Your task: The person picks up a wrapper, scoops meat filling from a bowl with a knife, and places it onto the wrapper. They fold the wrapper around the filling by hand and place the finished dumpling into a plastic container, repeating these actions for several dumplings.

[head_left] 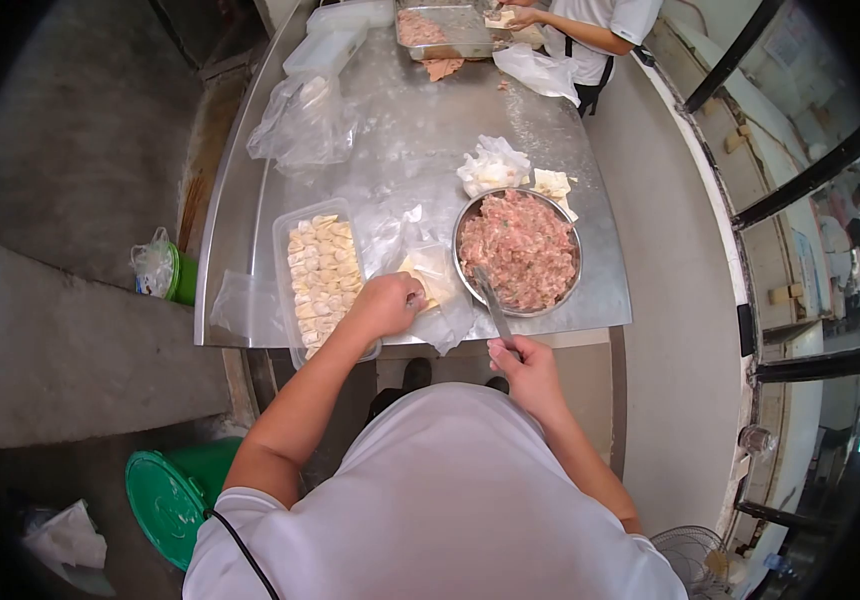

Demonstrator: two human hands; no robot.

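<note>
My right hand (525,362) is closed round the handle of a metal spatula (494,305), whose tip touches the ground meat (518,248) in a round steel bowl (579,262). Close to a stack of pale wrappers (434,270) on a plastic bag (450,326), my left hand (391,303) has its fingers curled together; what they hold, if anything, is hidden. Left of that hand lies a clear plastic tray (283,262) filled with rows of folded dumplings (322,270).
Behind the bowl are a crumpled white bag (493,166) and more wrappers (554,184). Plastic bags (308,118) lie at the back left of the steel table (420,130). A co-worker (585,35) stands at the far right beside a meat tray (447,50). Green buckets (172,500) stand on the floor.
</note>
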